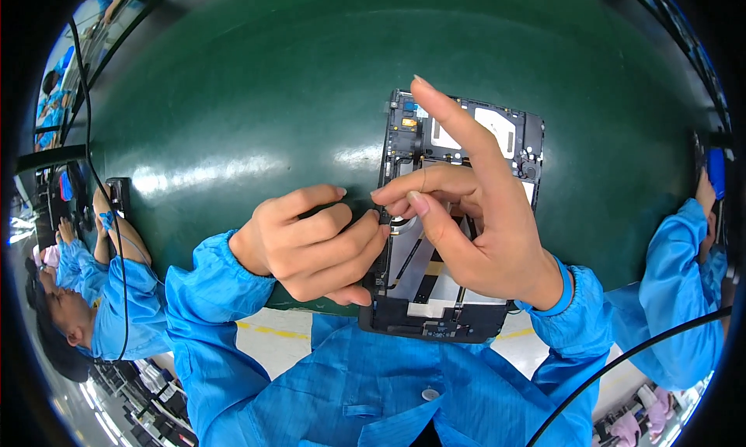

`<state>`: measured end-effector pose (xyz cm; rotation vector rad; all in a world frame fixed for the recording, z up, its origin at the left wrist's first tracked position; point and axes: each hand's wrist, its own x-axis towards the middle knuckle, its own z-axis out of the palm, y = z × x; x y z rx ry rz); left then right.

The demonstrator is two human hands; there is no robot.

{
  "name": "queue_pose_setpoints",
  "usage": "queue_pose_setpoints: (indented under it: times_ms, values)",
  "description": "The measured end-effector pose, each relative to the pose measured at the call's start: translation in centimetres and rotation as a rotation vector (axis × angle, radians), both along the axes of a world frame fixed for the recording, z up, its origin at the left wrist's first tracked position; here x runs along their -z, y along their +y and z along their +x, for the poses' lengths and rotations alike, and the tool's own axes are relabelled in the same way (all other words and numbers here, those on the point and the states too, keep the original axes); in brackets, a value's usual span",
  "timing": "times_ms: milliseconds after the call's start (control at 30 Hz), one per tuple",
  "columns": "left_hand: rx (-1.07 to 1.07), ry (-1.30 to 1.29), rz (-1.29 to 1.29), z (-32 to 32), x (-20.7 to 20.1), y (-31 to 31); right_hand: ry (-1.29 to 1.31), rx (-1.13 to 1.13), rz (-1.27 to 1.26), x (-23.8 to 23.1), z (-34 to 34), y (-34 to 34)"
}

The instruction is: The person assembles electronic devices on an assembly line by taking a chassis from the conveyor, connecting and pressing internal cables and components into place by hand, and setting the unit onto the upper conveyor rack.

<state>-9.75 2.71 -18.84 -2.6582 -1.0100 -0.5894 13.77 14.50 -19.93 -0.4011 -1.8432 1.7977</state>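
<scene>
An opened tablet (509, 214), its black frame and inner parts showing, lies near the table's front edge. My left hand (318, 241) is at its left edge with curled fingers. Its fingertips meet the black rim, and whatever they pinch is hidden. Over the tablet's upper middle is my right hand (486, 222), its index finger raised and pointing away from me. The right thumb and the other fingers come together near the left rim; what lies between them is too small to make out. Dark flat cables (412, 260) run along the tablet's lower half.
The green tabletop (233, 97) spreads around the tablet. A black device (119, 194) sits at the table's left side. People in blue work at the left (128, 307) and right (660, 292). Black cables (629, 354) hang across both sides of the view.
</scene>
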Motion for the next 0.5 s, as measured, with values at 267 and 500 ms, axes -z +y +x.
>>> queue_pose_setpoints:
  times_ms: [267,500]
  values:
    - [0.055,-0.027,0.006,-0.07,0.3,-0.09,-0.032,0.022,0.016,-0.25,0.25,-0.03]
    - [0.044,-0.068,-0.045,-0.13,0.11,0.22,-0.03,0.03,0.012,-0.11,0.21,-0.01]
